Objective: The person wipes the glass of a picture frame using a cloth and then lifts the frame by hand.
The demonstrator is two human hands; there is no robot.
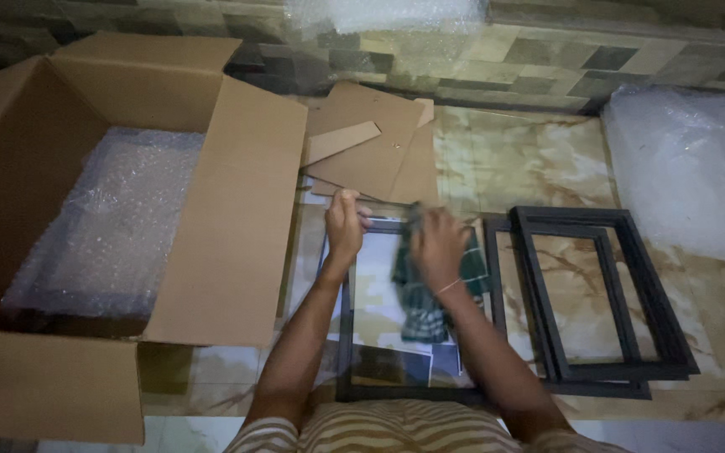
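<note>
The left hand (344, 225) rests at the upper left corner of a dark rectangular picture frame with a glass pane (347, 335), which lies flat on the glossy marbled floor (513, 159) directly in front of the person. Its fingers are bent over the frame's top edge and pressed together, steadying it. The right hand (438, 245) lies palm down on the pane, fingers closed over a bunched dark green checked cloth (419, 306); the soft cloth trails down across the glass below the wrist. Whether the fingertips pinch the cloth or only press it down cannot be told. The pane is smooth and reflective, and pale paper sheets (442, 356) show at its lower part.

Just to the right, a stack of empty black rectangular frames (606, 369) lies on the floor, thin-railed and hard-edged, touching or nearly touching the glazed frame. Beyond the hands, flat brown fibreboard backing panels (371, 143) overlap in a loose pile against the tiled step. To the left, a large open brown cardboard box (237, 218) lined with crinkled clear bubble wrap (119, 218) stands close; its inner flap hangs towards the frame's left side. A heap of cloudy bubble wrap (690, 168) sits at the far right, well apart from both hands.
</note>
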